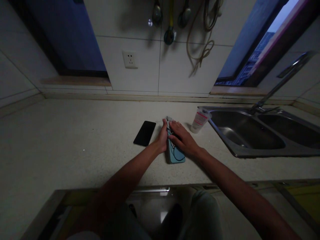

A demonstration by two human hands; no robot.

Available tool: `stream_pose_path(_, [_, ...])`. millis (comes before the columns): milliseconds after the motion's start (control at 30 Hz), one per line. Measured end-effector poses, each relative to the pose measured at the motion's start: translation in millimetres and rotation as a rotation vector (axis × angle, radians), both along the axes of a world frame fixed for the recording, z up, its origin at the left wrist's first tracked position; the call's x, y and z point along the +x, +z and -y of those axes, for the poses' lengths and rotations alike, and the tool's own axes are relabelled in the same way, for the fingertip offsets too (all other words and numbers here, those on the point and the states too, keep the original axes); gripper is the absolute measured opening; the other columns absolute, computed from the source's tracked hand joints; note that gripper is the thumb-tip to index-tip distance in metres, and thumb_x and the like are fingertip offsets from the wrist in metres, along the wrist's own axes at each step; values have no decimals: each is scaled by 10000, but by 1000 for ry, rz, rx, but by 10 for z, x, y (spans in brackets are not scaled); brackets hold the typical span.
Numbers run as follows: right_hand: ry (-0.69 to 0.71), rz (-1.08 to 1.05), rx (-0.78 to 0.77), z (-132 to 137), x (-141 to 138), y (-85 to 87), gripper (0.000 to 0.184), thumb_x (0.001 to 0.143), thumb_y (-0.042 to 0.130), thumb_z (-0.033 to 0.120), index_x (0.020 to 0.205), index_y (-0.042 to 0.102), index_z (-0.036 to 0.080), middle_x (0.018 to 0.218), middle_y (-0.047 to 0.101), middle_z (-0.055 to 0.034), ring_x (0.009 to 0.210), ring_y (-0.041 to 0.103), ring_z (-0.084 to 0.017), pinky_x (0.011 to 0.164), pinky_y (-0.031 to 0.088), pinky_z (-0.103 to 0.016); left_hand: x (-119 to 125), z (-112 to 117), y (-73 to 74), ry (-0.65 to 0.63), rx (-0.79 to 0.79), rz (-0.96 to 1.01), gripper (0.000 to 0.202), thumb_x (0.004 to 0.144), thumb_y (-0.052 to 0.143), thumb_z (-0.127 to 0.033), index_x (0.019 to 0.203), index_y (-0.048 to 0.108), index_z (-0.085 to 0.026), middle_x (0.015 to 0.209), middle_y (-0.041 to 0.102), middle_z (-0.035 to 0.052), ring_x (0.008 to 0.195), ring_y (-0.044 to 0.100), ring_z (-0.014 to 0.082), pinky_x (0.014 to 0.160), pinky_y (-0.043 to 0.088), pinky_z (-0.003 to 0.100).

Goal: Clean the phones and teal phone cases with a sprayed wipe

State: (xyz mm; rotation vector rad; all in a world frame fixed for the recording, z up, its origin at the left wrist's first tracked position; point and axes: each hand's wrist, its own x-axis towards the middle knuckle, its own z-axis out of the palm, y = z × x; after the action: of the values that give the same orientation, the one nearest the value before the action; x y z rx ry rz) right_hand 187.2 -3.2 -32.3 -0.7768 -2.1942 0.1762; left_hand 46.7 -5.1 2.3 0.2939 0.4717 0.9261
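Observation:
A light-blue oblong case [176, 156] with a dark line drawing on its top rests on the pale countertop [75, 133] in front of me. My left hand [163, 139] is closed along its left side, with the thumb toward the far end. Over the upper right part lies my right hand [183, 135], its fingers pressed together against the case. At the far end a small whitish piece [169, 118] shows between my fingertips; its kind is unclear. Just left of my left hand a black-screened smartphone [145, 133] lies flat.
A clear plastic cup [200, 120] with pink-red markings stands right of my right hand. Farther right is a steel double sink [225, 143] with a faucet [280, 81]. Ladles [169, 35] and a looped cord [200, 55] hang on the tiled wall near a socket [129, 60].

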Motion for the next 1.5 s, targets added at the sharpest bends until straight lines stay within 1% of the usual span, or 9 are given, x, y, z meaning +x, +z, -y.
stream_pose_path(200, [127, 56, 128, 72, -48, 86, 501, 1028, 515, 368, 1506, 491, 220, 1476, 581, -142, 1441, 478, -261, 1226, 342, -534, -62, -118, -55, 86, -26, -45, 733, 952, 311, -739, 1115, 713, -149, 895, 766, 136, 874, 740, 268, 860, 567, 394])
stream_pose_path(367, [270, 16, 200, 165, -77, 162, 302, 1003, 556, 263, 1277, 677, 227, 1213, 754, -101, 1217, 673, -218, 1066, 529, -440, -224, -269, -38, 155, -38, -73, 840, 923, 229, -790, 1001, 714, -109, 716, 712, 147, 733, 728, 286, 730, 587, 420])
stream_pose_path(533, [351, -66, 248, 212, -95, 249, 156, 963, 609, 223, 1070, 722, 202, 942, 789, -82, 950, 744, -206, 873, 585, -392, -351, -271, 76, 231, -80, -4, 761, 950, 274, -730, 1095, 689, -109, 823, 740, 161, 821, 741, 313, 773, 592, 490])
stream_pose_path(667, [289, -48, 255, 173, -55, 256, 156, 982, 566, 228, 987, 721, 209, 869, 772, -67, 846, 731, -200, 819, 560, -382, -397, -254, 121, 210, -86, 49, 781, 942, 257, -742, 1148, 679, -118, 906, 753, 171, 897, 739, 331, 831, 576, 549])
stream_pose_path(867, [-43, -2, 202, 79, 7, 186, 246, 1005, 529, 304, 1131, 711, 198, 1013, 747, -120, 942, 681, -250, 825, 560, -430, -389, -281, 113, 206, -43, 45, 766, 950, 272, -714, 1167, 693, -112, 962, 759, 184, 960, 729, 350, 875, 559, 563])
stream_pose_path(1033, [-195, 2, 148, 3, 26, 95, 446, 1009, 518, 414, 1393, 596, 201, 1290, 678, -170, 1183, 622, -317, 1000, 527, -545, -305, -270, 88, 131, -40, 29, 767, 957, 290, -692, 1201, 692, -87, 987, 765, 192, 986, 728, 352, 932, 542, 544])
stream_pose_path(1167, [-186, 28, 59, -65, 43, 7, 606, 1018, 471, 495, 1550, 424, 208, 1528, 514, -167, 1430, 459, -341, 1173, 392, -605, -253, -252, 51, 59, -22, 14, 776, 972, 274, -680, 1240, 676, -72, 1018, 767, 195, 1015, 727, 347, 971, 525, 518])
stream_pose_path(1300, [-158, 53, -27, -91, 50, -44, 696, 1013, 462, 533, 1609, 301, 212, 1625, 385, -138, 1520, 330, -338, 1230, 308, -619, -237, -250, 15, 33, -10, 0, 776, 974, 304, -676, 1251, 669, -51, 1012, 767, 204, 1014, 729, 345, 975, 524, 499])
stream_pose_path(1500, [-96, 3, -178, -32, 30, -39, 683, 1004, 483, 523, 1605, 321, 241, 1607, 410, -118, 1484, 403, -335, 1215, 351, -602, -215, -251, 42, 211, -10, 51, 772, 964, 292, -698, 1205, 697, -86, 1009, 768, 191, 1000, 730, 335, 945, 547, 494])
